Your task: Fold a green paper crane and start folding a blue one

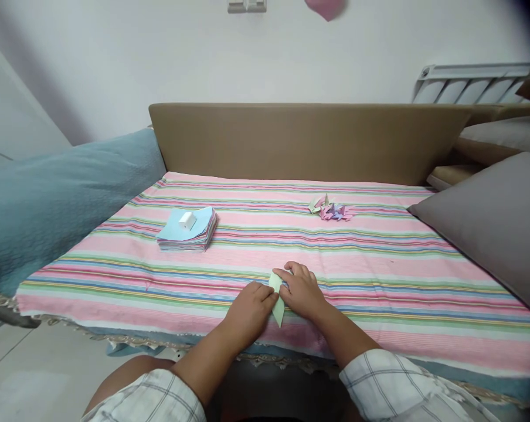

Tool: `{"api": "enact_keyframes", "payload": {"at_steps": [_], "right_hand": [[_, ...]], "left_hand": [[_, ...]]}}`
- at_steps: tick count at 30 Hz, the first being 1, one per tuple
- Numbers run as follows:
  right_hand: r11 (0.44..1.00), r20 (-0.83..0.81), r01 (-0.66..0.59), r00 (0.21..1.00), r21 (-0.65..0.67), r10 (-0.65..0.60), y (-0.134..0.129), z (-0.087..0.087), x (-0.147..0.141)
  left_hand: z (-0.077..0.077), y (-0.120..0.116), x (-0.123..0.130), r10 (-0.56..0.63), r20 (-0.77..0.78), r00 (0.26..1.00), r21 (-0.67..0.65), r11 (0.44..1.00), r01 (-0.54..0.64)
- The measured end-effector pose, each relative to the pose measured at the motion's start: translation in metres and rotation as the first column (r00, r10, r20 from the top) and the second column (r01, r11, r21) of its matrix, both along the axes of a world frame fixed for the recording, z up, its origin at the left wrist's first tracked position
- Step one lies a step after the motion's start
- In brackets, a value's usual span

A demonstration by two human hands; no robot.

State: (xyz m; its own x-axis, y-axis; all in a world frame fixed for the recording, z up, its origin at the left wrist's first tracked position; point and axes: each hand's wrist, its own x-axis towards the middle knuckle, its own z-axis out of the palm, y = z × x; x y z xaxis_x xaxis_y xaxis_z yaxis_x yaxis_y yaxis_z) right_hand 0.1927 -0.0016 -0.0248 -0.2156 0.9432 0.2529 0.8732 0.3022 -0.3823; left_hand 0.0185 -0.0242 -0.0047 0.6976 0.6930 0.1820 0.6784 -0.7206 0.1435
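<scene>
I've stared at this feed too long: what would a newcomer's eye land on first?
First, the pale green folded paper, with the left hand and right hand on it at the near side of the striped cloth. Next, the cluster of colourful folded paper pieces, farther back and right of centre. Then the paper stack toward the left, topped by a small white block.

No legible txt, nos., labels, brands or signs.

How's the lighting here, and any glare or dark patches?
Head view: soft, fairly even light; head view: dark, blurred upper right corner; head view: whitish sheen on the pale tiled floor; head view: folded pale-green paper clear enough between left hand and right hand.
</scene>
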Motion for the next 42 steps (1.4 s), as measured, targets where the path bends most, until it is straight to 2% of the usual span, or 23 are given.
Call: {"api": "enact_keyframes", "payload": {"at_steps": [6, 10, 15, 18, 20, 22, 24, 26, 28, 30, 31, 33, 37, 39, 42], "right_hand": [[0.997, -0.21, 0.021, 0.978, 0.074, -0.005, 0.002, 0.0, 0.009], [0.994, -0.164, 0.033, 0.986, 0.109, -0.014, -0.007, -0.002, 0.007], [0.998, -0.224, 0.055, 0.974, 0.029, -0.048, -0.011, 0.002, -0.001], [0.998, -0.387, -0.048, 0.922, -0.047, 0.026, -0.01, 0.006, -0.006], [0.987, -0.552, -0.125, 0.832, -0.097, 0.052, -0.012, 0.007, -0.01], [0.981, -0.705, -0.163, 0.708, -0.102, 0.044, -0.015, 0.008, -0.013], [0.983, -0.78, -0.172, 0.623, -0.069, 0.055, -0.019, 0.008, -0.014], [0.985, -0.77, -0.17, 0.629, -0.007, 0.103, -0.023, 0.008, -0.014], [0.982, -0.716, -0.183, 0.677, 0.057, 0.167, -0.025, 0.008, -0.013], [0.976, -0.695, -0.198, 0.69, 0.088, 0.203, -0.026, 0.008, -0.012], [0.977, -0.716, -0.195, 0.67, 0.084, 0.195, -0.026, 0.008, -0.012], [0.983, -0.804, -0.181, 0.58, 0.033, 0.134, -0.025, 0.009, -0.012], [0.952, -0.937, -0.264, 0.344, -0.152, -0.054, -0.02, 0.011, -0.016], [0.936, -0.948, -0.293, 0.3, -0.197, -0.106, -0.019, 0.011, -0.017], [0.932, -0.947, -0.283, 0.29, -0.226, -0.141, -0.017, 0.009, -0.016]], "left_hand": [[-0.004, -0.002, -0.001, -0.003, 0.055, 0.998, 0.023, 1.0, 0.002], [-0.006, 0.0, -0.003, 0.003, 0.133, 0.991, -0.011, 1.0, -0.001], [-0.009, 0.003, -0.006, 0.026, 0.295, 0.955, -0.06, 0.998, -0.009], [-0.007, 0.002, -0.006, 0.062, 0.375, 0.925, -0.104, 0.994, -0.024], [-0.004, 0.001, -0.005, 0.114, 0.441, 0.89, -0.158, 0.986, -0.047], [-0.001, 0.0, -0.003, 0.232, 0.544, 0.807, -0.275, 0.957, -0.09], [0.001, 0.0, 0.001, 0.408, 0.663, 0.628, -0.472, 0.878, -0.072], [0.002, 0.001, 0.005, 0.566, 0.717, 0.408, -0.637, 0.77, 0.051], [0.003, 0.002, 0.01, 0.677, 0.702, 0.22, -0.711, 0.681, 0.175], [0.003, 0.002, 0.014, 0.748, 0.658, 0.086, -0.74, 0.621, 0.256], [0.003, 0.003, 0.015, 0.774, 0.632, 0.038, -0.749, 0.598, 0.284], [0.001, 0.003, 0.016, 0.808, 0.588, -0.019, -0.762, 0.562, 0.321], [-0.002, 0.003, 0.017, 0.827, 0.563, -0.007, -0.774, 0.53, 0.347], [-0.003, 0.002, 0.017, 0.821, 0.571, 0.014, -0.773, 0.532, 0.346], [-0.004, 0.002, 0.016, 0.805, 0.589, 0.063, -0.771, 0.537, 0.341]]}}
